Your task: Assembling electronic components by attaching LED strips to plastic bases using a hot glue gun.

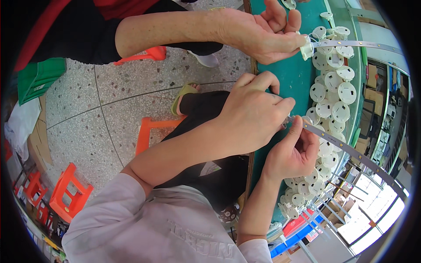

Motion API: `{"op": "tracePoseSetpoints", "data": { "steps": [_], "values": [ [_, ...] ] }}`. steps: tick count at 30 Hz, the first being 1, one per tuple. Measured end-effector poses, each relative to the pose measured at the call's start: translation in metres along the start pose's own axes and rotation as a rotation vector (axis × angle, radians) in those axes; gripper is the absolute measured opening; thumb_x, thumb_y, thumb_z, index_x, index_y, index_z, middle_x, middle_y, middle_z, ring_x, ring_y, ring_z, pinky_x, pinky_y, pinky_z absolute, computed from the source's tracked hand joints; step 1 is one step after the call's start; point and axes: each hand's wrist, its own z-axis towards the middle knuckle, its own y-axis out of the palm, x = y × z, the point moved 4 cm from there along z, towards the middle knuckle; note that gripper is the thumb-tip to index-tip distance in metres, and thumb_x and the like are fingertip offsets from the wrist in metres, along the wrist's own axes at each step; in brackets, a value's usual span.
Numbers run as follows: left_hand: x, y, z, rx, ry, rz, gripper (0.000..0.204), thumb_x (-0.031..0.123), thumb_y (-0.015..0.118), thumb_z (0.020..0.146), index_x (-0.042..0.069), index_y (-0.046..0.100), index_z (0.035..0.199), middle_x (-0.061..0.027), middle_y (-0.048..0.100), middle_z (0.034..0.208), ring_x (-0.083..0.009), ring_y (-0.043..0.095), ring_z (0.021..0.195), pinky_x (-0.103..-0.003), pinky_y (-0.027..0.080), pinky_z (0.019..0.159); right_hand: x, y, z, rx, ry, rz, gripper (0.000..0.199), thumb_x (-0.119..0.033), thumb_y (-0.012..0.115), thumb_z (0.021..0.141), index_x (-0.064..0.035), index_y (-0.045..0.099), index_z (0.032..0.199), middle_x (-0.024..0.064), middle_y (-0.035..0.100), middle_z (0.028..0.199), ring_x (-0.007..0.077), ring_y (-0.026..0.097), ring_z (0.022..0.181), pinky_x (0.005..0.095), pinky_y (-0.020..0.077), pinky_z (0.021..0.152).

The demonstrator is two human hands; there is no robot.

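Small assembly workshop
Green counter (302, 79) piled with white round plastic parts (333, 94) — orange stools (70, 193) on terrazzo floor (87, 122).

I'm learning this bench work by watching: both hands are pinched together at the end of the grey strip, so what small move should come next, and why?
Probably a slight push of the long grey metal strip toward the left hand. The right hand pinches the strip's end just where the left hand's fingertips meet it, over the green tabletop, beside the pile of white round plastic discs. What the left grip holds is hidden.
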Motion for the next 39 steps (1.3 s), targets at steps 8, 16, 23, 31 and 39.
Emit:
{"op": "tracePoseSetpoints", "data": {
  "steps": [8, 16, 23, 31, 39],
  "values": [
    [0.0020, -0.0014, 0.0011, -0.007, -0.005, -0.015, 0.038, 0.022, 0.076, 0.066, 0.008, 0.068, 0.100, 0.0019, 0.067, 0.082, -0.0197, 0.053, 0.098, -0.039, 0.037, 0.078, 0.0020, -0.0012, -0.0016, 0.013, -0.014, 0.031, 0.008, -0.001, 0.069, 0.086, 0.0040, 0.065, 0.091, 0.0078, 0.069, 0.078, 0.0075, 0.060, 0.066, 0.0194, 0.0473, 0.059],
    [0.0015, -0.0012, 0.0008, -0.005, -0.007, -0.032, 0.037, 0.021, 0.075, 0.067, 0.007, 0.067, 0.100, 0.0007, 0.067, 0.081, -0.0202, 0.053, 0.099, -0.040, 0.037, 0.078, -0.0032, 0.0000, -0.0003, -0.013, -0.062, -0.082, 0.009, -0.003, 0.071, 0.085, 0.0026, 0.064, 0.088, 0.0078, 0.068, 0.078, 0.0073, 0.060, 0.064, 0.0187, 0.0467, 0.056],
    [0.0028, -0.0011, 0.0014, -0.002, -0.010, -0.019, 0.036, 0.020, 0.075, 0.067, 0.007, 0.067, 0.100, 0.0001, 0.067, 0.081, -0.0208, 0.053, 0.100, -0.040, 0.038, 0.079, 0.0003, 0.0000, 0.0006, -0.011, -0.096, -0.083, 0.014, -0.004, 0.071, 0.085, 0.0011, 0.059, 0.079, 0.0085, 0.067, 0.076, 0.0073, 0.059, 0.062, 0.0189, 0.0465, 0.055],
    [0.0019, -0.0024, 0.0029, -0.015, -0.011, -0.020, 0.035, 0.018, 0.074, 0.067, 0.006, 0.067, 0.099, 0.0004, 0.066, 0.081, -0.0211, 0.053, 0.100, -0.040, 0.038, 0.079, 0.0011, 0.0018, 0.0014, -0.049, -0.023, -0.061, 0.017, -0.005, 0.072, 0.085, 0.0000, 0.057, 0.078, 0.0065, 0.065, 0.073, 0.0064, 0.057, 0.060, 0.0188, 0.0458, 0.054],
    [0.0052, -0.0052, 0.0042, -0.026, -0.006, -0.015, 0.034, 0.017, 0.074, 0.067, 0.006, 0.067, 0.098, -0.0005, 0.066, 0.080, -0.0208, 0.053, 0.099, -0.040, 0.039, 0.077, -0.0008, -0.0010, 0.0014, -0.058, -0.077, -0.114, 0.018, -0.005, 0.072, 0.084, 0.0003, 0.056, 0.078, 0.0054, 0.064, 0.069, 0.0065, 0.056, 0.058, 0.0186, 0.0442, 0.053]
  ]
}}
